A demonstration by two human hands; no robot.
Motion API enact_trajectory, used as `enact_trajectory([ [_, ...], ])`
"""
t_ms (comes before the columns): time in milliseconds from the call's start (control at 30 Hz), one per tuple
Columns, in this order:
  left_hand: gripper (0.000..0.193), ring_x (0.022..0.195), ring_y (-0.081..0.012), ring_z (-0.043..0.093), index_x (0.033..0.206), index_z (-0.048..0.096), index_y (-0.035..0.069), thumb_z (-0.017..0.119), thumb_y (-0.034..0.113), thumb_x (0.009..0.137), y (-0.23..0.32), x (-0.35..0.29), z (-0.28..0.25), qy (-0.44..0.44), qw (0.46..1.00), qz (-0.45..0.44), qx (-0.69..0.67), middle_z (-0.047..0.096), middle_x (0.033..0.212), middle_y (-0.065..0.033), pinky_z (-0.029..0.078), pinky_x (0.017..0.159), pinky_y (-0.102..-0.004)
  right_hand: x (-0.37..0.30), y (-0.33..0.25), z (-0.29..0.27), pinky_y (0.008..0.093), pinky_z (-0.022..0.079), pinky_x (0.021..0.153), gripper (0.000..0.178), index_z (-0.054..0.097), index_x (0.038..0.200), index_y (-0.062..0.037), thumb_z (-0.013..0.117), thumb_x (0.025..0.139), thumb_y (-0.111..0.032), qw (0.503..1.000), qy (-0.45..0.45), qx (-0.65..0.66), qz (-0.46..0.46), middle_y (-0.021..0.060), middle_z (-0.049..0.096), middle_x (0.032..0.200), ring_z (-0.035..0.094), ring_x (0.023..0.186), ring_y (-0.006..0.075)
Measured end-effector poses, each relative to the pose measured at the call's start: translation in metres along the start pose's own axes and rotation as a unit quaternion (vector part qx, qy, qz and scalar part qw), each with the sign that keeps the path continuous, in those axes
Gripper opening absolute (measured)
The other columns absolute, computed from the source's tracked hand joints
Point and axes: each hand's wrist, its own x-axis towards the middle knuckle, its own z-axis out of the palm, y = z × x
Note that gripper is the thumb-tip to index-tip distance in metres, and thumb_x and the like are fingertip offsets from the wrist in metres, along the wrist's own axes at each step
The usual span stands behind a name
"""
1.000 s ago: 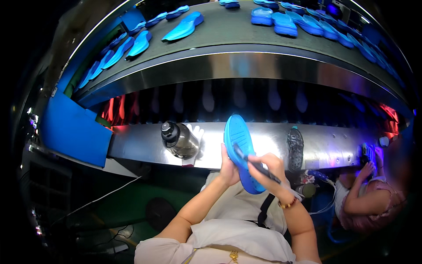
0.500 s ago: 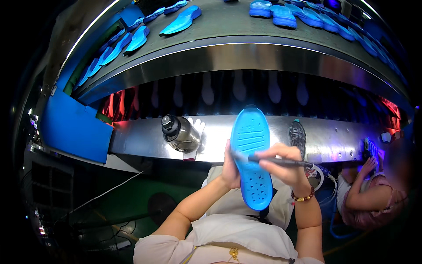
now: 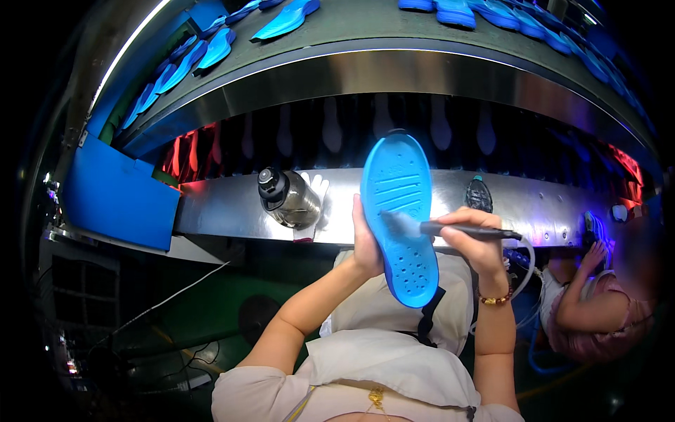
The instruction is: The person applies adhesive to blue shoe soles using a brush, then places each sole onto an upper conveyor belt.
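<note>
A blue shoe sole (image 3: pixel 395 172) is held up before me, its ridged and dotted face toward me. My left hand (image 3: pixel 365 243) grips it by the left edge near the middle. Closed round the dark handle of a brush (image 3: pixel 403 224) is my right hand (image 3: pixel 478 243). The pale bristles, slightly blurred, lie over the middle of the sole and seem to touch it. From the handle's back end a thin clear tube (image 3: pixel 529 271) curves down past my right wrist.
A dark bottle (image 3: pixel 290 202) stands on the metal ledge (image 3: pixel 225 214), beside a white glove (image 3: pixel 318 188). A dark sole-shaped piece (image 3: pixel 479 193) lies to the right. Blue soles (image 3: pixel 287 20) rest on the conveyor belt (image 3: pixel 358 27). Another person (image 3: pixel 598 302) sits at far right.
The sole and both hands now appear higher in the picture; the ledge and belt shifted up too. The brush has swung to point left across the sole, and its tube shows more clearly.
</note>
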Motion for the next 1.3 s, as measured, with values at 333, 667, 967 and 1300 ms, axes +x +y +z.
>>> enact_trajectory([
  [333,0.101,0.079,-0.0291,0.059,0.111,0.045,0.001,0.004,0.082,0.066,0.012,0.013,-0.004,-0.04,0.994,0.095,-0.02,0.058,0.086,-0.0202,0.05,0.069,-0.0406,-0.01,0.012,-0.004,0.0229,0.046,0.064,0.021,0.066,0.086,0.0006,0.066,0.065,0.003,0.997,-0.04,-0.054,-0.05,0.0119,0.065,0.078,0.059,0.07,0.0138],
  [667,0.1,0.075,-0.0291,0.06,0.109,0.046,0.001,0.008,0.082,0.066,0.029,0.02,-0.001,-0.047,0.986,0.155,-0.04,0.058,0.084,-0.0206,0.051,0.065,-0.0401,-0.022,0.013,-0.006,0.026,0.047,0.068,0.021,0.065,0.086,-0.0001,0.067,0.066,0.002,0.982,-0.084,-0.113,-0.126,0.0123,0.065,0.086,0.06,0.076,0.0176],
  [967,0.097,0.079,-0.0298,0.058,0.112,0.044,0.0,0.009,0.08,0.069,0.036,0.022,0.002,-0.045,0.987,0.154,0.01,0.057,0.089,-0.0197,0.049,0.07,-0.0406,-0.027,0.021,-0.011,0.0252,0.046,0.071,0.019,0.064,0.084,0.0016,0.068,0.065,0.003,0.988,-0.078,-0.079,-0.111,0.0101,0.064,0.083,0.058,0.076,0.015],
  [1300,0.079,0.105,-0.0336,0.05,0.131,0.027,0.001,0.024,0.063,0.082,-0.003,0.009,0.004,-0.051,0.994,0.081,-0.06,0.044,0.119,-0.0238,0.043,0.086,-0.0457,-0.03,0.043,0.011,0.0325,0.052,0.075,0.019,0.056,0.094,0.0081,0.056,0.076,0.002,0.923,0.094,0.372,0.038,0.02,0.061,0.093,0.062,0.082,0.0222],
])
